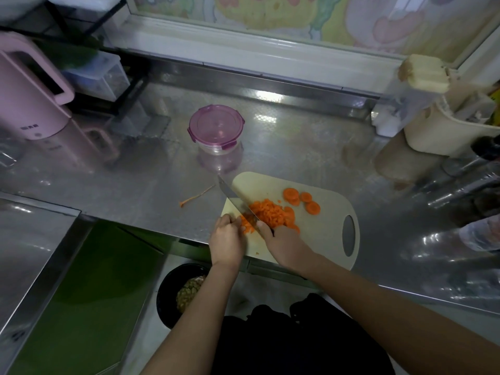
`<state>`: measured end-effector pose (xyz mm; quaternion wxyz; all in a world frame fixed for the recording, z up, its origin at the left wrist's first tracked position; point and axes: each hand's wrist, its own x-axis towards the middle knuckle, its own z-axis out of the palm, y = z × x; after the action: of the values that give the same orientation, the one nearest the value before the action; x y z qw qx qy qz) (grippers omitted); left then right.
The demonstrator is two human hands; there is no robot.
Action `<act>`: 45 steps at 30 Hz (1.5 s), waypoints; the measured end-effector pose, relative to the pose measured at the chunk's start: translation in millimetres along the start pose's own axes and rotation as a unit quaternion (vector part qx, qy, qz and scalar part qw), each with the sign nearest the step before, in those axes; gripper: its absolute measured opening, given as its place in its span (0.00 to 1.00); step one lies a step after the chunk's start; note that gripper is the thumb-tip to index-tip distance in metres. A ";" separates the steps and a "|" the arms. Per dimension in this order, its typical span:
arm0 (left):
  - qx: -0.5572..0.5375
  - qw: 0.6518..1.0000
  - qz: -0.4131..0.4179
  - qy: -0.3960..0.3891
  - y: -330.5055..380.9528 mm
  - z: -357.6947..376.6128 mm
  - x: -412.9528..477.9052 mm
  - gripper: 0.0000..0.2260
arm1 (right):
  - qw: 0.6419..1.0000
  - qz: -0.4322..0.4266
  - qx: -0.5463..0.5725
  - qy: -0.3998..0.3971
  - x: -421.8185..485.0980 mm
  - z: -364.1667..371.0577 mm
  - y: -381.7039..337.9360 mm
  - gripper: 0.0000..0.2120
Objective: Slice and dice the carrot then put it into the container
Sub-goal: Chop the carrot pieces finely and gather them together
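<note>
Landmark: board (327,220), pale, oval handle hole at its right end, lying at the near edge of the tabletop (130,174).
Dice: heap of orange carrot bits (269,212) on the board, left of centre.
Slices: a few carrot rounds (300,200) flat on the board, just right of and behind the dice, some overlapping.
Knife: blade (234,197) slanting across the board's left part, heel down in the dice, tip past the board's far-left corner.
Right hand: (282,243) over the board's near edge, clenched round the knife handle, one finger lying forward at the blade's heel.
Left hand: (227,238) at the board's near-left corner, fingers curled down, clamping the left fringe of the dice just beside the blade.
Container: round, clear, purple lid clipped on (216,128); on the tabletop behind the board, well apart from it.
Scrap: thin carrot tail (196,197) on the tabletop, left of the board.
Kettle: pink (29,101), far left of and behind the board.
Caddy: cream tub (446,133) behind and right of the board; contents blurred.
Bin: dark, round (167,296), on the floor below the board's near-left corner, yellowish scraps inside.
</note>
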<state>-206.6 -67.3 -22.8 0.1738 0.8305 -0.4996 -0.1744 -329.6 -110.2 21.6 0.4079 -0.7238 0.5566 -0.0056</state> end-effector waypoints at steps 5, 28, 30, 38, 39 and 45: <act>0.009 1.000 0.000 -0.005 -0.8 0.1 2.1 0.13 | 0.999 0.022 -0.027 -0.003 5.1 1.5 -5.7 0.29; -0.010 1.000 -0.009 -0.011 0.1 1.7 2.8 0.14 | 0.999 -0.005 0.038 -0.012 14.0 2.6 4.8 0.29; -0.025 1.000 -0.012 -0.014 -1.2 2.5 3.5 0.14 | 0.999 -0.027 0.024 0.000 9.6 0.0 5.8 0.29; -0.082 0.996 -0.027 -0.011 -1.9 -2.4 4.8 0.16 | 0.998 -0.025 0.056 0.001 -4.2 -5.2 11.1 0.33; -0.091 0.996 -0.027 -0.004 -1.9 -3.7 4.4 0.16 | 0.998 -0.022 0.054 -0.002 -5.1 -5.6 11.1 0.34; -0.102 0.994 -0.033 0.006 -5.5 -7.0 4.6 0.14 | 0.999 -0.014 0.049 -0.010 -8.2 -3.2 9.3 0.31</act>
<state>-197.1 -68.3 -19.7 0.2548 0.8254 -0.4506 -0.2253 -341.6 -106.0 21.9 0.4485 -0.7105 0.5413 -0.0311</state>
